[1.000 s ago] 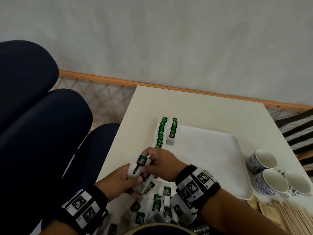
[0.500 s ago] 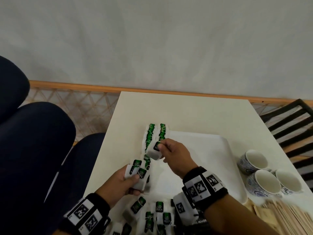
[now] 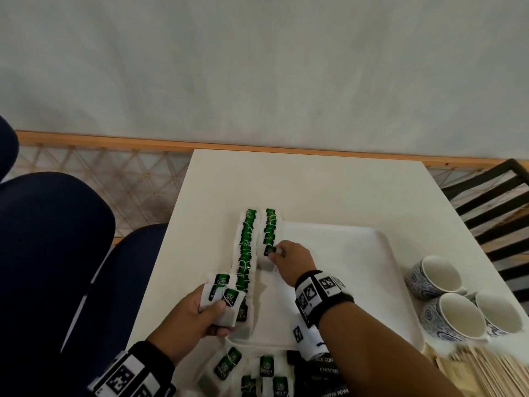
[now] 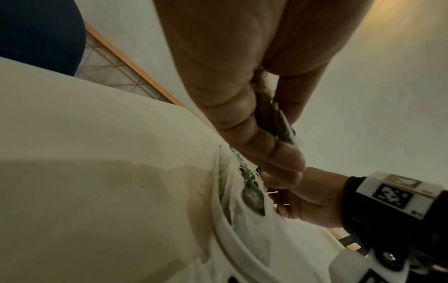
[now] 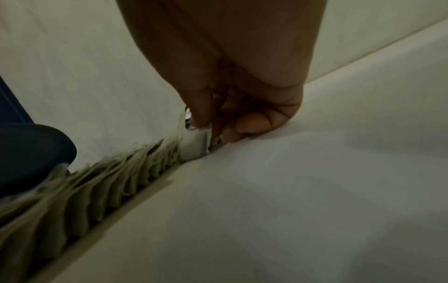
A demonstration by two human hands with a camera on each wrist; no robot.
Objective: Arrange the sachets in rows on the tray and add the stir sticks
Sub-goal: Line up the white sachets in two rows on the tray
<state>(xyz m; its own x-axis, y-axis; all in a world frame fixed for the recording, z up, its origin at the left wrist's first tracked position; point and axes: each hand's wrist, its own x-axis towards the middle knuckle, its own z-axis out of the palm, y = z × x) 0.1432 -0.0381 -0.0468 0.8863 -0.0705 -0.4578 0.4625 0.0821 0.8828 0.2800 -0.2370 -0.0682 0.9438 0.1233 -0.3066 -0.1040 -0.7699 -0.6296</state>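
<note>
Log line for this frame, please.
right hand: pinches sachet at near end of second row | left hand: holds spare sachets | tray: two rows | stir sticks: untouched

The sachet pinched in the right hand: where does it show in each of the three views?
Head: the sachet sits at centre, at the near end of the second row, in the right hand's grip.
Left wrist: hidden behind the left hand's fingers; cannot tell.
Right wrist: centre, white under the fingertips.
Shared landmark: the white tray.
</note>
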